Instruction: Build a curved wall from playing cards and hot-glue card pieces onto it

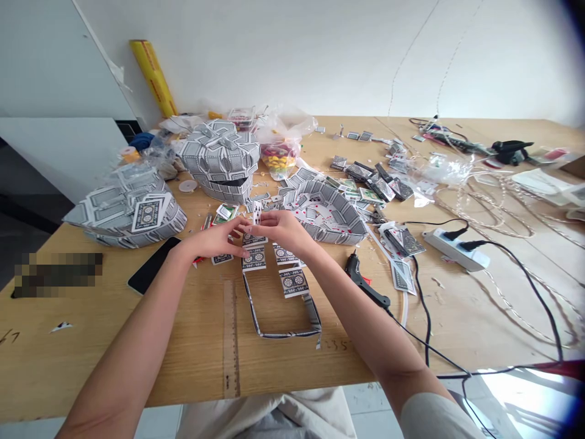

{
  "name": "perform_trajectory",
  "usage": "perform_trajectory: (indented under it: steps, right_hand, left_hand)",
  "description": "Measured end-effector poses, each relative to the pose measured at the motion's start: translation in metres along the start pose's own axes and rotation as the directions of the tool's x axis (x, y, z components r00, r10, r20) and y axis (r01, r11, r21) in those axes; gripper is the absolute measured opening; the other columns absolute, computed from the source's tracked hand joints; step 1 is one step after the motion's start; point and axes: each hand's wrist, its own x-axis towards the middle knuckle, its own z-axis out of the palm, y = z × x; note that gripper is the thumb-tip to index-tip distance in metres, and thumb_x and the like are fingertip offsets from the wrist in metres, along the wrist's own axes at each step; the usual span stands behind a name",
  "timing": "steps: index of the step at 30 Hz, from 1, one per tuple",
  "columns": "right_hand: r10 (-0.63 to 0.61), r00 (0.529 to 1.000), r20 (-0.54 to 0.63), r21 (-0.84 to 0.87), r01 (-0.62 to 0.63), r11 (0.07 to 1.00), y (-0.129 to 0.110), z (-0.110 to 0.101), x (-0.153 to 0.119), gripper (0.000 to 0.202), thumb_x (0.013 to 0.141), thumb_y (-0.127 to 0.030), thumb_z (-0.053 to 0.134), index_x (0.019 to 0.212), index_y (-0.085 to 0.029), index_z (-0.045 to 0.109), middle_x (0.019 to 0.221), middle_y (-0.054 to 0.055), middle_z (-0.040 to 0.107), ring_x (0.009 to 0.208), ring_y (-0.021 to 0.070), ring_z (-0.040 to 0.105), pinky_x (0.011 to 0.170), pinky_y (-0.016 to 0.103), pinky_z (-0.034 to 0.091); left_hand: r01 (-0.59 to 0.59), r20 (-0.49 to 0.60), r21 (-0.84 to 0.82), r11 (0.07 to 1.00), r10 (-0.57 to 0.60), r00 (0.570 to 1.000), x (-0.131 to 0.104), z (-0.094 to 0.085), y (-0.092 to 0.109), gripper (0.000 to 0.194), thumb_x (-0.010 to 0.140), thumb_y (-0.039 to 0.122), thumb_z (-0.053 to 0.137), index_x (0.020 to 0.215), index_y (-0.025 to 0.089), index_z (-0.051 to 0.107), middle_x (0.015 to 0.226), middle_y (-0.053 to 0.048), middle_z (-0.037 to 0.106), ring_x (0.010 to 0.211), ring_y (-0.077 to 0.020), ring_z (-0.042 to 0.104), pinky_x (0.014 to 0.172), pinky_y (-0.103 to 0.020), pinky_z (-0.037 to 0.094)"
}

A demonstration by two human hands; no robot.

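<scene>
A frame folded from playing cards lies on the table before me, with patterned card backs along its far part. My left hand is at the frame's far left side, its thumb on a card back there and its fingers curled near the other hand. Between the fingertips of my right hand, a playing card stands face side showing. Both hands' fingertips meet close together, partly hiding the cards beneath. Left of the frame lies a clear ruler.
A black glue gun with its cord lies to the right, near a white power strip. Behind are a card-built tray and lidded card boxes. A phone lies left; card packs sit back right.
</scene>
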Motion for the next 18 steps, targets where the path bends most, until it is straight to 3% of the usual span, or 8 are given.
perform_trajectory:
  steps: [6,11,18]
  right_hand:
    - [-0.002,1.0,-0.018,0.044,0.003,0.999,-0.002,-0.001,-0.001,0.021,0.075,-0.039,0.09,0.086,-0.023,0.082,0.093,0.004,0.082,0.094,0.025,0.075,0.085,0.036,0.053]
    - [-0.005,1.0,-0.002,0.086,0.005,0.996,-0.008,0.0,-0.006,0.024,0.074,-0.042,0.09,0.084,-0.022,0.081,0.091,0.004,0.081,0.093,0.025,0.075,0.085,0.037,0.055]
    - [0.055,0.995,-0.085,0.022,-0.054,0.998,-0.008,-0.001,-0.006,0.031,0.07,-0.049,0.095,0.079,-0.023,0.08,0.092,0.006,0.08,0.097,0.0288,0.072,0.087,0.04,0.054]
  left_hand:
    - [0.006,-0.028,-0.052,0.999,-0.007,1.0,0.004,0.006,-0.003,0.061,0.065,0.042,0.097,0.12,0.032,0.072,0.117,-0.008,0.08,0.105,-0.0306,0.076,0.083,-0.038,0.06]
    - [0.005,-0.027,-0.06,0.998,-0.007,1.0,0.005,0.007,-0.006,0.053,0.07,0.045,0.094,0.117,0.031,0.072,0.115,-0.007,0.079,0.106,-0.0305,0.075,0.083,-0.037,0.059]
    - [0.011,-0.01,-0.059,0.998,-0.012,1.0,0.006,0.006,-0.015,0.052,0.077,0.045,0.09,0.124,0.034,0.073,0.12,-0.007,0.079,0.109,-0.0305,0.075,0.087,-0.038,0.06]
